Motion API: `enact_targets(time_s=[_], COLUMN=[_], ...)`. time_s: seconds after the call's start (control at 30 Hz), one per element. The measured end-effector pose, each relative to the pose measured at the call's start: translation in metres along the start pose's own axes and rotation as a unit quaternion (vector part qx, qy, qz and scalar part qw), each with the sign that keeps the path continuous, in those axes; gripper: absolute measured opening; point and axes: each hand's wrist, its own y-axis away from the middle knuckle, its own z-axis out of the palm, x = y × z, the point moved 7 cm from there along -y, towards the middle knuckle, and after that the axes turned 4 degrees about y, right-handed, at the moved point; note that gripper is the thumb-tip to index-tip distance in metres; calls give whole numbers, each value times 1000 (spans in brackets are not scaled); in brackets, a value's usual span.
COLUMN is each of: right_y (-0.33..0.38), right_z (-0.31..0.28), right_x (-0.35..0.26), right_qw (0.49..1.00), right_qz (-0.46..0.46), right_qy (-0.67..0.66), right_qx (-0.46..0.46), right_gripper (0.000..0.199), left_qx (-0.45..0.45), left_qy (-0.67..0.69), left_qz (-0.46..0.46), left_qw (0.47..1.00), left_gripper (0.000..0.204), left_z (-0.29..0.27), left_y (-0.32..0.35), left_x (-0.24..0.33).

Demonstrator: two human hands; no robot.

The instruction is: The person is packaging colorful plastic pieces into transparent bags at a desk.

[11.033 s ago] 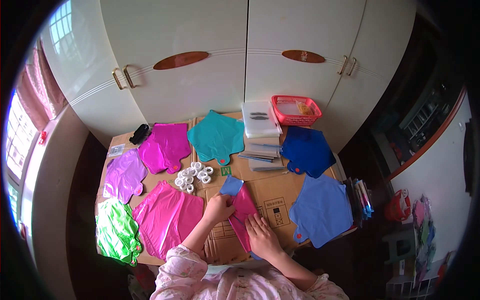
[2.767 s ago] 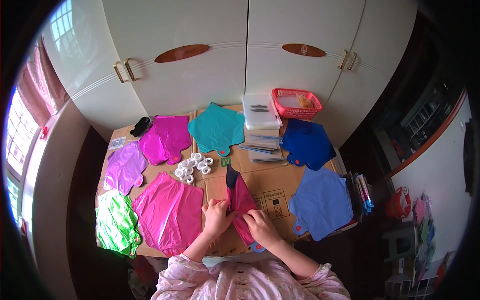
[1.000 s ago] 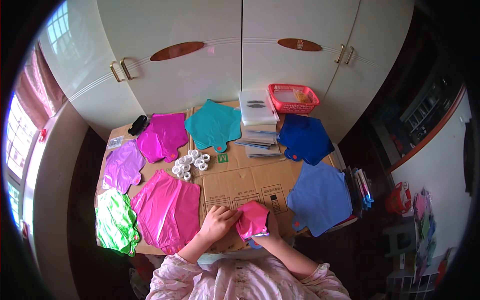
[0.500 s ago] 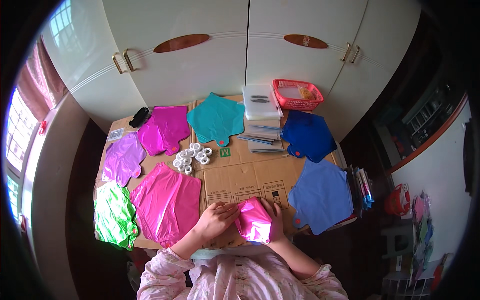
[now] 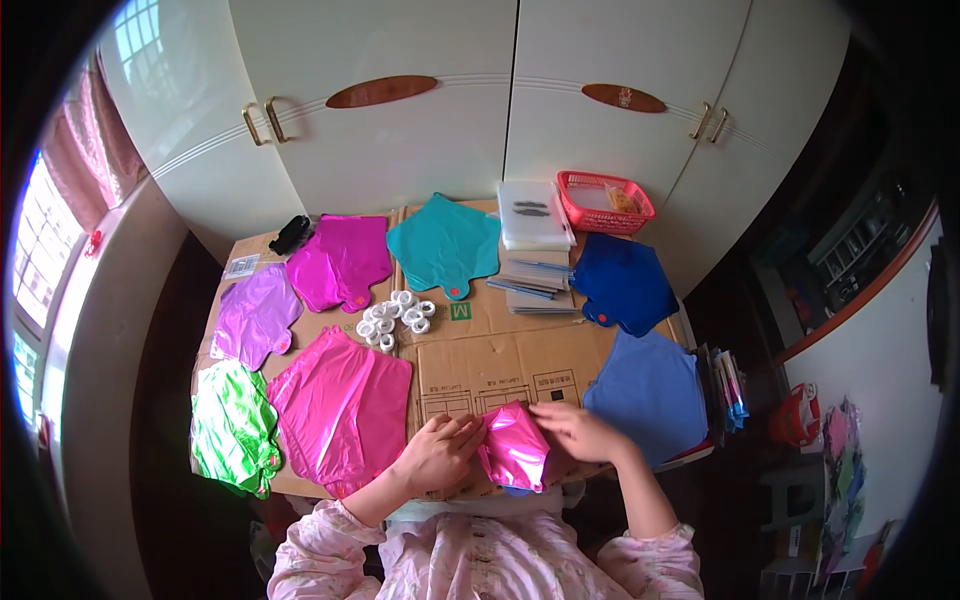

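A folded pink foil balloon (image 5: 515, 452) lies at the near edge of the cardboard-covered table (image 5: 500, 350). My left hand (image 5: 440, 452) presses on its left side, fingers closed over the fold. My right hand (image 5: 575, 430) rests on its upper right edge with fingers laid flat on it. A bit of blue shows under the bundle's lower edge. A flat stack of pink foil balloons (image 5: 340, 408) lies just left of my left hand.
Flat foil balloons ring the table: green (image 5: 232, 428), lilac (image 5: 255, 315), magenta (image 5: 335, 260), teal (image 5: 445, 245), dark blue (image 5: 622, 283), light blue (image 5: 650, 392). White rolls (image 5: 395, 315) cluster mid-table. A white box on stacked packets (image 5: 535, 215) and a red basket (image 5: 603, 200) stand before white cupboard doors.
The pink balloon, earlier lying long and flat with a blue piece on it, has been folded into a small bundle and drawn toward the near table edge between both hands.
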Motion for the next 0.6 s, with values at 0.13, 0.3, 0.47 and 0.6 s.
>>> enact_targets(time_s=[0.13, 0.3, 0.47, 0.6], right_y=[-40, -47, -45, -44], right_z=[-24, -12, -9, -6], right_x=[-24, -34, -39, -33], right_qw=[984, 931, 906, 919], right_qz=[-70, -220, -248, -227], right_qy=[102, 239, 287, 275], right_qx=[130, 165, 190, 166], right_gripper=[29, 25, 21, 25], left_qx=[-11, -6, -14, -18], left_qy=[12, -2, -14, -13], left_qz=[-16, -14, -3, -3], left_qw=[1000, 1000, 1000, 1000], left_gripper=[58, 57, 58, 57], left_z=[2, 4, 12, 10], left_y=[1, 6, 10, 9], left_x=[1, -1, -2, -1])
